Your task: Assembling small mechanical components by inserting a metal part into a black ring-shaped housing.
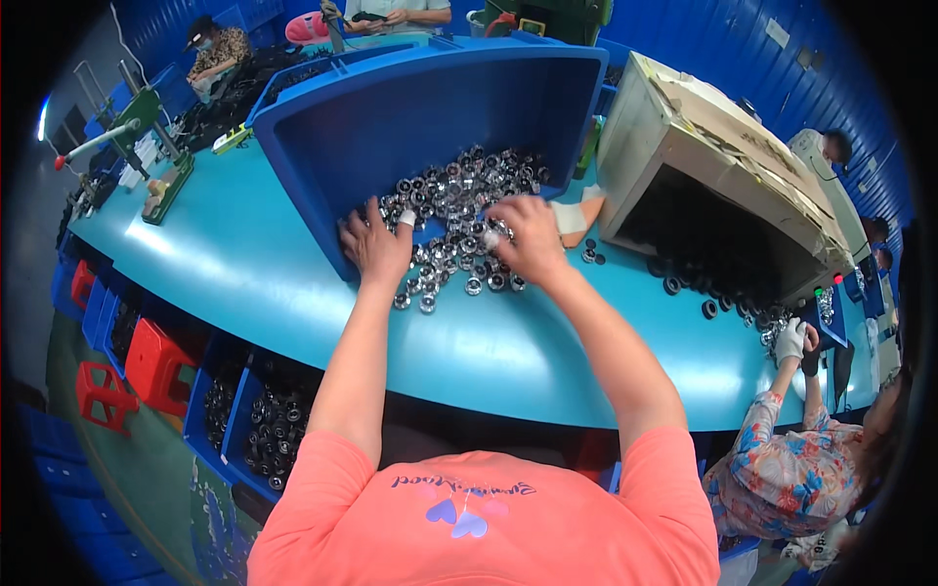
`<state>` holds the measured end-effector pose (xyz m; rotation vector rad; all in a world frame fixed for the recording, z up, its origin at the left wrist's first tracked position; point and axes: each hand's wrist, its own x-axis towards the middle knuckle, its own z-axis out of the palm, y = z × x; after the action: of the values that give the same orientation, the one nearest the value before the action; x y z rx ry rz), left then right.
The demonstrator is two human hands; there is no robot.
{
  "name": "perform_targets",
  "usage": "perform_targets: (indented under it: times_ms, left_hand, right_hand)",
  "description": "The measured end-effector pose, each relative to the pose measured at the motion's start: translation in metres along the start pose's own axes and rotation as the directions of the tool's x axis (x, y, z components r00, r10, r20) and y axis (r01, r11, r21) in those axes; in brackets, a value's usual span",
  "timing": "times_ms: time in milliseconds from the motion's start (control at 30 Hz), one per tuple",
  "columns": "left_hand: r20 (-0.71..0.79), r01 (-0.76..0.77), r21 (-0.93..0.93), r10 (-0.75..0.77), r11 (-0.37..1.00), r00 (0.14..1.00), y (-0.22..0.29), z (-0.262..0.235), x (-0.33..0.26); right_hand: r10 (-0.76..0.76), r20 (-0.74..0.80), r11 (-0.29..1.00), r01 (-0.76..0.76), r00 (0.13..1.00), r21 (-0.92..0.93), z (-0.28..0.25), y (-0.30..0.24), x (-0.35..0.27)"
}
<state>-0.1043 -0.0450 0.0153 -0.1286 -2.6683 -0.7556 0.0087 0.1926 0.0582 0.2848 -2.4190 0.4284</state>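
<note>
A blue plastic bin (430,107) is tipped toward me on the table, and small shiny round black-and-silver parts (459,186) spill over its lower edge. My left hand (379,242) is at the bin's left lower corner, fingers spread against the parts, with a white wrap on the thumb. On the right side of the pile, my right hand (532,239) reaches in with fingers curved and apart over the parts; a white wrap shows by its thumb. Nothing gripped is visible in either hand. Several parts (427,293) lie loose on the tabletop below the hands.
An open-fronted box (635,146) stands to the right on the turquoise table (244,283), with black rings (710,309) before it. A co-worker's gloved hand (789,340) is at the far right. A green hand press (166,186) stands left; red stools (156,361) and bins of parts are below.
</note>
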Motion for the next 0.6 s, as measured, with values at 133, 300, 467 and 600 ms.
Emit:
perform_targets:
  times_ms: [133,300,467,600]
  left_hand:
    - [0.068,-0.098,-0.119,0.107,0.988,0.992,0.025,0.004,-0.01]
    - [0.007,-0.375,-0.223,0.386,0.9,0.922,0.041,0.008,-0.031]
    - [-0.112,-0.427,-0.146,0.414,0.892,0.903,0.033,-0.001,-0.025]
    - [-0.12,-0.445,-0.202,0.429,0.872,0.895,0.034,0.001,-0.027]
  right_hand:
    - [0.261,-0.076,0.964,-0.264,0.962,-0.029,0.012,0.079,0.048]
    - [0.597,0.129,0.801,-0.583,0.791,-0.133,0.043,0.121,0.086]
    - [0.569,0.207,0.822,-0.559,0.796,-0.111,0.049,0.105,0.081]
    - [0.476,0.254,0.875,-0.483,0.842,-0.039,0.039,0.105,0.055]
